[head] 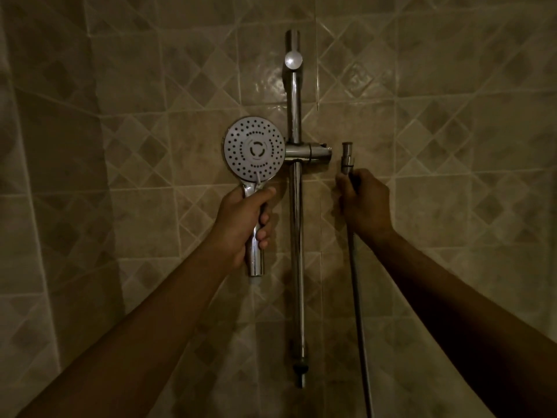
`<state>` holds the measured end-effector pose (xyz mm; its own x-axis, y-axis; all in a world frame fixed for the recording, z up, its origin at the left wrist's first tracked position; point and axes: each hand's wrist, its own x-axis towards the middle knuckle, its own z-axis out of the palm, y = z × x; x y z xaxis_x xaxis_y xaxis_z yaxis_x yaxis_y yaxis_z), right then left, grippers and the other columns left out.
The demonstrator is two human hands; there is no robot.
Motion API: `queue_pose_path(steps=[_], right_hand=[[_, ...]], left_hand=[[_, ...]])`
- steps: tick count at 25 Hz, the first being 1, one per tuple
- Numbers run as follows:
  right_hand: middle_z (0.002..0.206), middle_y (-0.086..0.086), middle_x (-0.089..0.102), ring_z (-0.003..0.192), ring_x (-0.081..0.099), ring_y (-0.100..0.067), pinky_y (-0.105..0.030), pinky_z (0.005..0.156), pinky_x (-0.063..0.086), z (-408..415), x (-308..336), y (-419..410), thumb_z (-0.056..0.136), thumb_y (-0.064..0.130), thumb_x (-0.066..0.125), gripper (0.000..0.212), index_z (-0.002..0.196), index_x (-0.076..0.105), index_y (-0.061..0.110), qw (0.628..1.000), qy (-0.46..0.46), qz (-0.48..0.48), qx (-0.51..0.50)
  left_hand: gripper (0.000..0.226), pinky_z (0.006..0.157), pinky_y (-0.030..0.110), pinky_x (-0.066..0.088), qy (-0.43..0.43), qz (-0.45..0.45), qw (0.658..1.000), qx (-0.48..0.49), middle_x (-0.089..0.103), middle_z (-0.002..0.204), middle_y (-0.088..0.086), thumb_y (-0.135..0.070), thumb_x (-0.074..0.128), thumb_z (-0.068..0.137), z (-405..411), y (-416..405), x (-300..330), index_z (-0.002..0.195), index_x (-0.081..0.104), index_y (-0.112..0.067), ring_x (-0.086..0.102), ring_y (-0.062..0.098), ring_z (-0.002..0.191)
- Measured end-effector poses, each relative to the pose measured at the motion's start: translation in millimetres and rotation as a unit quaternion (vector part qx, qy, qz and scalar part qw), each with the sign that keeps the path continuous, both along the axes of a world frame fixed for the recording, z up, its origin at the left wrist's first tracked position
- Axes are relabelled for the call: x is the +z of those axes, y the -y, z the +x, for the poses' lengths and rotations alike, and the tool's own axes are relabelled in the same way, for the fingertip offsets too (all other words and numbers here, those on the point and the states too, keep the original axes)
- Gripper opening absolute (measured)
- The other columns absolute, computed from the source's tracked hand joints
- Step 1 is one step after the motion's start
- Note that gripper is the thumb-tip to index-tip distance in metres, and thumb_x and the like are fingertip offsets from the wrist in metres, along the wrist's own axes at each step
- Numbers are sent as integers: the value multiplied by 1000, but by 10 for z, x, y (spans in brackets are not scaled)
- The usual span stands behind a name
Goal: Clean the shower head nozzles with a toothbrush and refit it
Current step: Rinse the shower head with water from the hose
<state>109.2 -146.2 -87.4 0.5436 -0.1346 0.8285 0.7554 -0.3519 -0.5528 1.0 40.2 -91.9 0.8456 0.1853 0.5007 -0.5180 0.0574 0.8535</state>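
Left grip (241,224) wrapped round the chrome handle of the shower head (254,149), nozzle face toward the camera, just left of the slide rail (295,224). Right grip (364,203) clenched round the hose (357,297) below its free end fitting (347,155), apart from the head, beside the empty rail bracket (313,152). Tiled wall (452,116) behind.

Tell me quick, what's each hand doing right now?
Left hand: closed around the shower head handle.
Right hand: closed around the hose, just below its connector.
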Motion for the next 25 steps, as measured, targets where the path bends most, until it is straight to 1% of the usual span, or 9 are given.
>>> queue_pose_path(steps=[3,6,8,10,13,15,19,22,25], right_hand=[[70,5,63,58,62,-6,-22,56,52,-130,-187,-8,101,34,48,21,92,59,19,999,-18,12,25],[74,4,61,64,61,-12,-29,60,51,-257,-421,-52,101,36,46,24,93,59,17,998,-54,14,34],[76,0,61,65,60,-15,-33,59,51,-323,-639,-87,100,37,47,25,96,59,16,993,-106,21,48],[76,-2,61,65,59,-17,-33,58,50,-387,-870,-101,98,36,49,23,96,60,17,981,-169,53,83],[72,0,59,58,54,-14,-29,48,43,-526,-1279,-72,97,34,46,26,98,64,14,954,-257,96,118],[67,0,55,51,49,-12,-26,43,38,-615,-1603,-39,97,34,44,29,100,64,12,936,-315,100,124],[59,2,45,45,40,-11,-25,42,32,-766,-2333,37,99,44,44,34,94,61,15,905,-400,90,114],[60,0,43,44,37,-12,-24,42,29,-911,-2918,97,99,46,44,39,96,62,12,861,-486,98,117],[66,-5,47,44,40,-14,-23,41,30,-1052,-3515,128,100,46,43,44,100,63,6,815,-562,85,111]], left_hand=[[21,37,20,31,-11,-6,1000,-11,39,55,6,-18,58,98,-93,9,-147,81,47,-13,33,14,33],[20,38,20,30,-36,-13,999,-11,39,55,6,-18,58,98,-202,6,-338,82,46,-13,32,14,32],[22,39,21,31,-58,-13,998,-7,40,55,6,-19,58,98,-269,-1,-503,81,46,-13,33,15,32],[24,41,22,32,-78,-14,997,-1,41,55,5,-19,59,98,-313,-23,-707,79,46,-13,33,15,33],[21,42,24,34,-117,-27,993,3,43,55,6,-22,61,96,-380,-56,-1107,81,49,-13,34,17,35],[21,42,25,34,-156,-36,987,22,43,55,5,-22,61,96,-442,-51,-1409,81,50,-13,35,18,35],[24,42,24,33,-218,-45,974,27,44,54,3,-23,60,96,-597,10,-1985,76,49,-15,36,16,36],[20,40,24,33,-276,-55,960,18,44,54,2,-23,61,96,-746,83,-2464,81,50,-15,36,15,36],[19,41,23,33,-319,-57,946,-3,43,54,2,-21,61,96,-869,124,-2945,81,49,-17,34,15,36]])
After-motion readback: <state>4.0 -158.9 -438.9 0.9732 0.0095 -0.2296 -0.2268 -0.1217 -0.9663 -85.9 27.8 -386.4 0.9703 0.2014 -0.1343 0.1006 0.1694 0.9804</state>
